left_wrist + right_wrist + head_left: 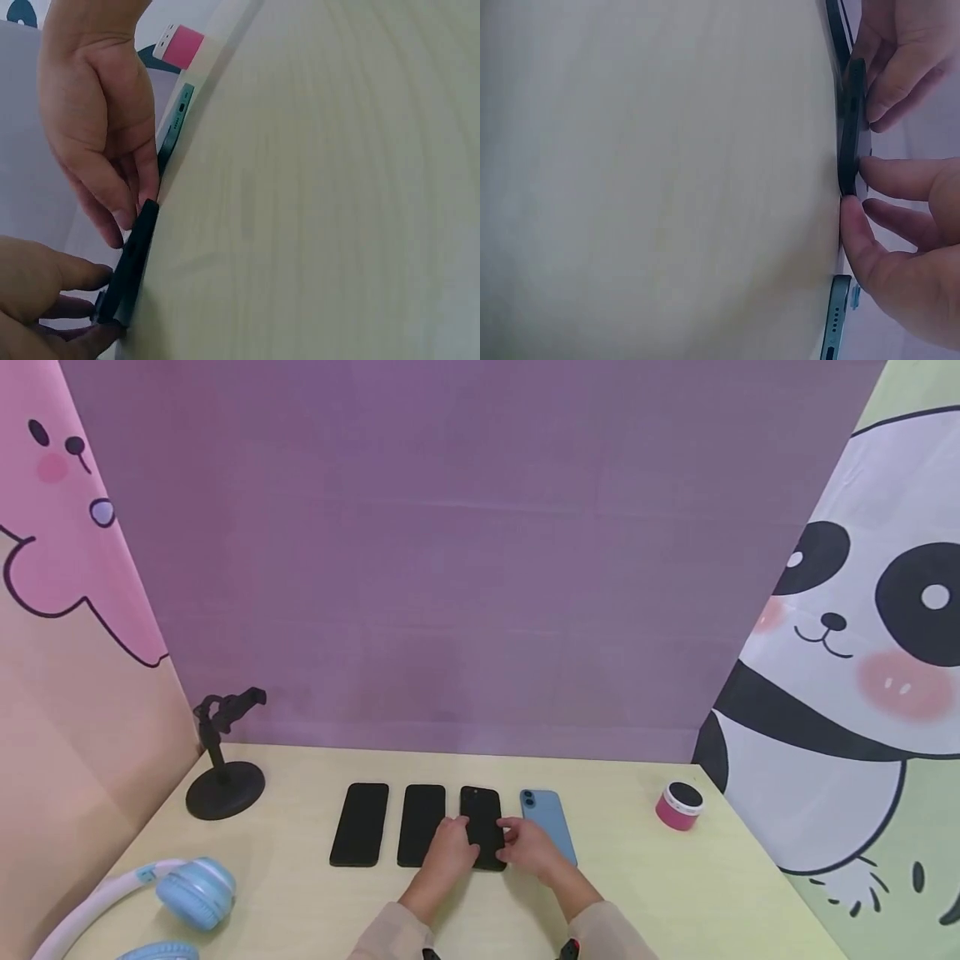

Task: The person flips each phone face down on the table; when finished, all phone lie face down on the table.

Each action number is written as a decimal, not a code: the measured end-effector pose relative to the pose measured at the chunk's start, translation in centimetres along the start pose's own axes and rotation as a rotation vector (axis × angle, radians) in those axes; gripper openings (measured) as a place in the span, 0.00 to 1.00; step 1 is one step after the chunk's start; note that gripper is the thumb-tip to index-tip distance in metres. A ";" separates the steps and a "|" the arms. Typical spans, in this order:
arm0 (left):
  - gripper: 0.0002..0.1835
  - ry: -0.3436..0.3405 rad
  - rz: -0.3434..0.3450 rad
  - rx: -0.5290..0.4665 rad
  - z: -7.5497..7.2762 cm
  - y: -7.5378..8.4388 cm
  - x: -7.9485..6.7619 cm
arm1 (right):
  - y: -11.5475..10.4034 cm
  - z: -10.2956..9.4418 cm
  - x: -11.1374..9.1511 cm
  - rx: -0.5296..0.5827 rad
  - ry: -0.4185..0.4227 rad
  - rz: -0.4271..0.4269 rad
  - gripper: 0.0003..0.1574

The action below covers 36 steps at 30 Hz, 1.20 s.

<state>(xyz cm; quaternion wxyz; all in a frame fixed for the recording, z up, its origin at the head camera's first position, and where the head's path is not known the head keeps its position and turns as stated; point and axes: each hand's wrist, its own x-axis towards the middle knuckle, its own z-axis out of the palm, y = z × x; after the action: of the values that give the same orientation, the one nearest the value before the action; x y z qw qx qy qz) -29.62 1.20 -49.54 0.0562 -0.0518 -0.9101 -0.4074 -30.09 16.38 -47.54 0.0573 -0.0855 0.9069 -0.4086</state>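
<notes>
A black smartphone (pixel 482 814), camera side up, lies between both hands in the head view. My left hand (pixel 452 846) grips its left edge with thumb and fingers. At its right edge my right hand (pixel 531 847) pinches it, thumb near the lower corner. Seen from the left wrist, this phone (pixel 129 262) shows edge-on, tilted. In the right wrist view a finger lies over the phone (pixel 851 131) and the thumb is at its corner. To the left are two black phones (pixel 360 824), (pixel 422 822); the nearer one is partly covered by my left hand. A blue phone (pixel 551 818) lies partly behind my right hand.
A black stand (pixel 225 791) with a clamp top occupies the back left. Light blue and white headphones (pixel 197 893) lie at the front left. Toward the right edge sits a small pink cylinder (pixel 677 814) with a black top. A purple backdrop (pixel 480 568) rises behind the table.
</notes>
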 end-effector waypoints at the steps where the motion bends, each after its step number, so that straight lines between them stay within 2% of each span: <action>1: 0.20 -0.003 0.005 0.016 0.0 0.1 0.0 | -0.1 0.0 0.1 -0.011 0.004 -0.003 0.30; 6: 0.14 0.012 0.034 0.081 0.1 0.7 -0.3 | 0.0 0.1 0.5 -0.062 0.003 -0.016 0.30; 11: 0.11 0.045 0.070 0.114 0.0 1.1 -0.6 | -0.2 0.0 0.6 -0.067 -0.003 -0.008 0.30; 20: 0.14 -0.008 0.004 0.104 0.1 0.9 0.0 | -0.4 -0.1 0.7 -0.092 0.003 0.000 0.31; 24: 0.19 -0.040 -0.024 0.084 0.1 0.6 0.3 | -0.3 -0.2 0.6 -0.076 0.003 0.011 0.31; 29: 0.23 -0.055 -0.024 0.028 -0.1 0.0 0.5 | 0.0 -0.3 0.4 -0.039 0.007 0.018 0.32; 33: 0.24 -0.043 0.026 -0.043 -0.7 -0.7 0.3 | -0.6 -0.5 -0.1 -0.011 0.037 0.021 0.31; 36: 0.24 -0.002 0.081 -0.065 -1.8 -1.4 -0.1 | -1.7 -0.3 -0.4 -0.005 0.067 -0.006 0.30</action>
<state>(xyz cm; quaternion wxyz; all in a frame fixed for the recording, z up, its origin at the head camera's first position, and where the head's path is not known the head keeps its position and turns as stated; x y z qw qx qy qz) -29.63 -1.11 -49.40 0.0700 -0.0910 -0.8936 -0.4340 -29.53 15.58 -46.00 0.0254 -0.0747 0.9090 -0.4093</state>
